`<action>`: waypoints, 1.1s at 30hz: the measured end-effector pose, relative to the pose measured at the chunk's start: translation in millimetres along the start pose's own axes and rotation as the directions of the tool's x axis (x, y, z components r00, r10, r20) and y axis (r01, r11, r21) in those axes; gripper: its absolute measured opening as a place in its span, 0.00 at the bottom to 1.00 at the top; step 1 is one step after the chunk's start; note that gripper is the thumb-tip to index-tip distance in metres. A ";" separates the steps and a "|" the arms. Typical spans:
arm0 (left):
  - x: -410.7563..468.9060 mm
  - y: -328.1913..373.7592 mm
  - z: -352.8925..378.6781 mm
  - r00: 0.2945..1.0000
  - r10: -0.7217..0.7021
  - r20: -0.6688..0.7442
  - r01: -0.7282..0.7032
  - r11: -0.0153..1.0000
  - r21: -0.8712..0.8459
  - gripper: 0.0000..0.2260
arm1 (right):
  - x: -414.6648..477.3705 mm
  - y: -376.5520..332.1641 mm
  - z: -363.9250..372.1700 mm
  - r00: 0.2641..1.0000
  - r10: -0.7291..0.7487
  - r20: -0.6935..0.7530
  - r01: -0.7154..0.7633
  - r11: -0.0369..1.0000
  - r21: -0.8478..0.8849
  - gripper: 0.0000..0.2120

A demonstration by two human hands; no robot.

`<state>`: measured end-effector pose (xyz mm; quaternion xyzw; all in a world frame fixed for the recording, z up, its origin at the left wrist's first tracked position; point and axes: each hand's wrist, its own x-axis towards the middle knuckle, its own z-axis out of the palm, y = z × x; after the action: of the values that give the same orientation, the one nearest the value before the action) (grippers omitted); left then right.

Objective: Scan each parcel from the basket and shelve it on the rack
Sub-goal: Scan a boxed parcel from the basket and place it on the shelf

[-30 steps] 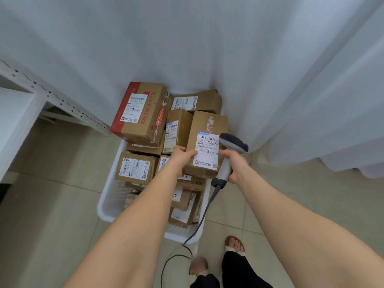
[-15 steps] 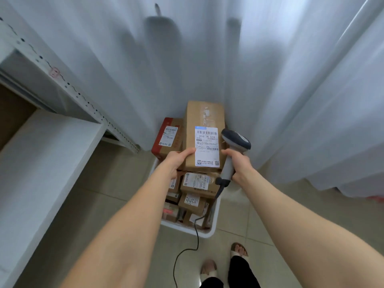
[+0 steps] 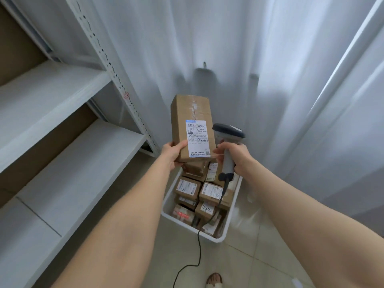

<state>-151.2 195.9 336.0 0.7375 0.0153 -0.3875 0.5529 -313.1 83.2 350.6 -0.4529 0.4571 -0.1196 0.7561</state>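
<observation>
My left hand (image 3: 173,152) grips the lower left edge of a tall brown cardboard parcel (image 3: 190,113), held upright above the basket with its white shipping label (image 3: 197,138) facing me. My right hand (image 3: 234,155) is wrapped round the handle of a grey barcode scanner (image 3: 227,134), whose dark head sits just right of the label; its fingertips touch the parcel's lower right corner. The white basket (image 3: 229,223) stands on the floor below, packed with several labelled brown parcels (image 3: 211,191).
A white metal rack (image 3: 68,146) with bare shelves fills the left side, its perforated upright (image 3: 116,80) close to the parcel. White curtains (image 3: 270,69) hang behind and to the right. The scanner's black cable (image 3: 198,246) trails over the tiled floor near my foot (image 3: 215,280).
The parcel has come up out of the basket and is higher and nearer to me. My view has lifted and swung left, so more of the rack shows. The scanner stayed beside the label.
</observation>
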 end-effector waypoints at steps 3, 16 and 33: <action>-24.7 3.2 -12.3 0.999 0.038 -0.034 -0.039 0.998 -0.043 0.24 | -26.5 -6.5 7.1 0.998 -0.026 0.063 0.033 0.994 -0.103 0.07; -92.7 7.5 -46.0 0.984 0.085 -0.159 -0.110 0.982 -0.153 0.21 | -103.3 -24.9 17.9 0.966 -0.055 0.252 0.115 0.967 -0.227 0.03; -152.1 18.2 -74.4 0.963 0.119 -0.243 -0.170 0.965 -0.202 0.24 | -146.0 -37.8 35.3 0.947 -0.083 0.311 0.182 0.934 -0.306 0.04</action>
<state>-208.1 312.2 446.7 0.7104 0.0678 -0.2541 0.6529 -357.0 169.2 471.7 -0.6160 0.3215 -0.0241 0.7188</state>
